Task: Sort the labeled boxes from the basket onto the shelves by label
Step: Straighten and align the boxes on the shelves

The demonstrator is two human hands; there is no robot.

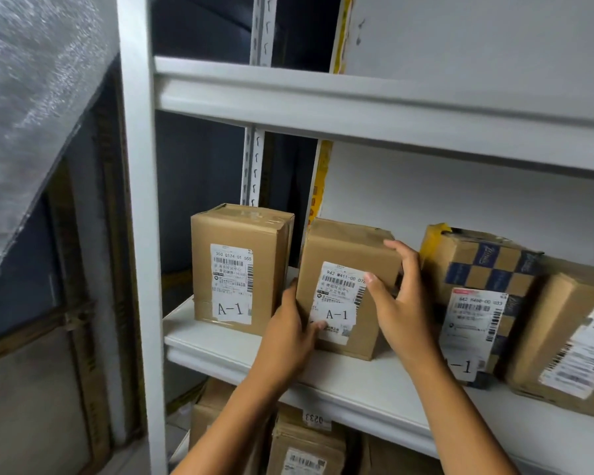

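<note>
Two bare hands hold a brown cardboard box (347,269) labelled A-1 on a white shelf (374,382). The left hand (290,334) grips its lower left edge, thumb on the label. The right hand (400,296) curls over its right side, fingers spread. Another A-1 box (239,262) stands just left; a checkered box (477,289) sits right

One head-worn camera looks forward, close to a white shelf (357,378) at about chest height.
</note>
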